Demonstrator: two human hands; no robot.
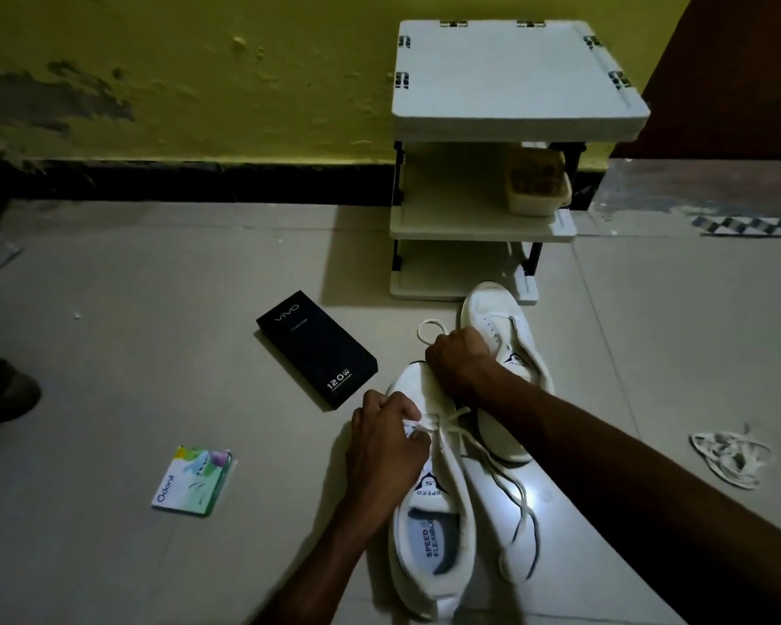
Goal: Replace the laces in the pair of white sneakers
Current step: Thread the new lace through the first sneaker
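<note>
Two white sneakers lie on the tiled floor. The near sneaker (434, 525) points away from me, its opening toward the camera. My left hand (386, 437) pinches a white lace (497, 462) at this shoe's eyelets, and the lace trails to the right across the floor. My right hand (458, 360) grips another stretch of lace above the toe; a loop of it (429, 331) sticks out past the fist. The far sneaker (510, 336) lies behind my right forearm, partly hidden by it.
A heap of loose white laces (731, 457) lies on the floor at the right. A black phone box (316, 349) and a small Odonil packet (193, 481) lie to the left. A white shelf rack (506, 128) stands against the yellow wall.
</note>
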